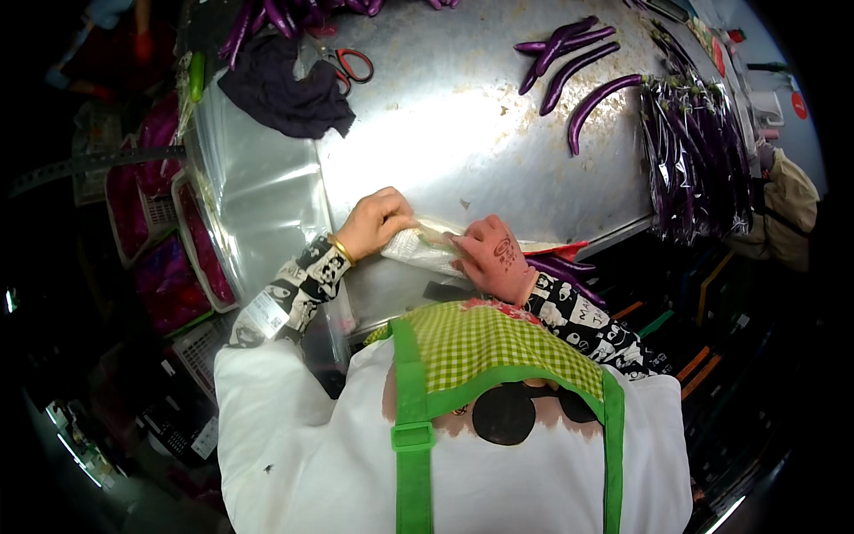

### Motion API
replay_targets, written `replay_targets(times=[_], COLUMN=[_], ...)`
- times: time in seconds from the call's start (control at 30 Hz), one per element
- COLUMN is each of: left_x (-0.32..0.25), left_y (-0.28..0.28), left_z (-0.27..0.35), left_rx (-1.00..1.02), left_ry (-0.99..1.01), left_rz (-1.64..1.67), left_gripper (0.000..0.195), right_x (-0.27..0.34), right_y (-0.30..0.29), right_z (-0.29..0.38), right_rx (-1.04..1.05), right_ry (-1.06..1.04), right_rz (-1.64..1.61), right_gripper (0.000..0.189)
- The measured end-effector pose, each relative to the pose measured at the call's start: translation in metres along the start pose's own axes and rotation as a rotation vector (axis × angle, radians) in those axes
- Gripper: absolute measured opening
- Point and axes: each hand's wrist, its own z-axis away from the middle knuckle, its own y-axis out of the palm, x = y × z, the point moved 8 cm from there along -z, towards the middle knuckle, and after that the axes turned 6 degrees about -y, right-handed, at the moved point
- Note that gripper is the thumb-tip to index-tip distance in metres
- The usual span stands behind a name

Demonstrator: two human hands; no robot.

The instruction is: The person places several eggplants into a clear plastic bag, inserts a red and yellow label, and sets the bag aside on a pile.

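Note:
A white woven sack point(423, 255) lies bunched at the near edge of the steel table point(427, 153), just above my apron. My left hand point(375, 223), bare and with a gold bangle at the wrist, pinches the sack's upper left edge. On its right side, my right hand point(496, 257) in a pink glove grips the fabric with thumb and fingers. What lies inside the sack cannot be made out. Beside the right wrist, several purple eggplants point(567, 270) stick out next to a red edge point(567, 251), partly covered by my sleeve.
Clear plastic bags point(260, 180) lie stacked on the left, below a dark cloth point(280, 87) and red-handled scissors point(360, 65). Loose eggplants point(579, 77) and film-wrapped eggplants point(697, 160) sit right. Baskets point(200, 240) stand left. A person's sleeve point(790, 193) shows far right.

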Motion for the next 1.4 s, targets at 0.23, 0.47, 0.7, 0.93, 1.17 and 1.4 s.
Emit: replay_targets(times=[0.23, 0.47, 0.7, 0.93, 1.17, 1.4], left_x=[0.042, 0.037, 0.036, 0.023, -0.009, 0.032], left_y=[0.014, 0.013, 0.012, 0.005, -0.094, -0.085], left_z=[-0.009, -0.004, -0.007, 0.000, 0.113, 0.214], left_rx=[-0.028, -0.080, -0.109, -0.135, -0.249, 0.002], left_ry=[-0.332, -0.294, -0.244, -0.252, -0.132, -0.182], left_rz=[0.443, 0.363, 0.325, 0.299, -0.494, -0.641], left_gripper=[0.023, 0.014, 0.013, 0.020, 0.030, 0.036], right_x=[0.015, 0.016, 0.020, 0.021, 0.019, 0.021], right_y=[-0.005, 0.020, 0.023, 0.018, 0.015, 0.013], right_z=[-0.018, -0.021, -0.028, -0.025, -0.029, -0.033], right_rx=[0.164, 0.506, 0.501, 0.408, 0.415, 0.427], right_ry=[0.054, 0.159, 0.123, 0.051, 0.069, 0.038], right_rz=[0.157, 0.347, 0.324, 0.298, 0.278, 0.274], right_gripper=[0.081, 0.092, 0.085, 0.092, 0.092, 0.092])
